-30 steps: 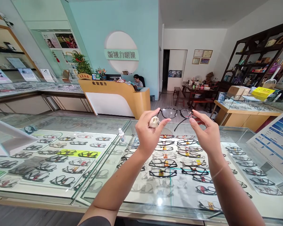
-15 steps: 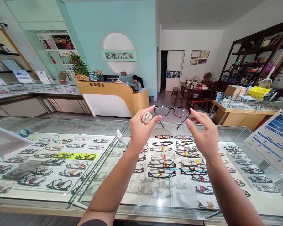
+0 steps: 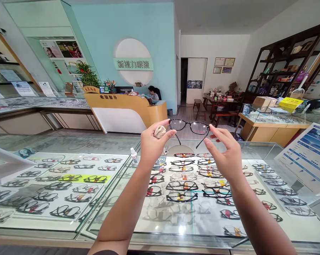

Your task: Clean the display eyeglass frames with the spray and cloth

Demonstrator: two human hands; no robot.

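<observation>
I hold a pair of black-framed glasses (image 3: 189,126) up at arm's length above a glass display counter (image 3: 69,141). My left hand (image 3: 152,147) pinches the frame's left end between thumb and forefinger, with a small crumpled beige cloth (image 3: 160,131) tucked in the same hand. My right hand (image 3: 223,156) pinches the frame's right end. The temples hang open, pointing down toward me. Below, in the counter, lie several rows of spectacle frames (image 3: 182,186).
A small white bottle (image 3: 134,156) stands on the counter glass left of my left hand. A printed sign (image 3: 306,156) leans at the right. Beyond are a yellow reception desk (image 3: 128,109) with a seated person (image 3: 152,93), another showcase (image 3: 274,124) and dark shelves (image 3: 290,67).
Both hands and the glasses have drifted slightly left and down in the view. The grip on both ends of the frame is unchanged.
</observation>
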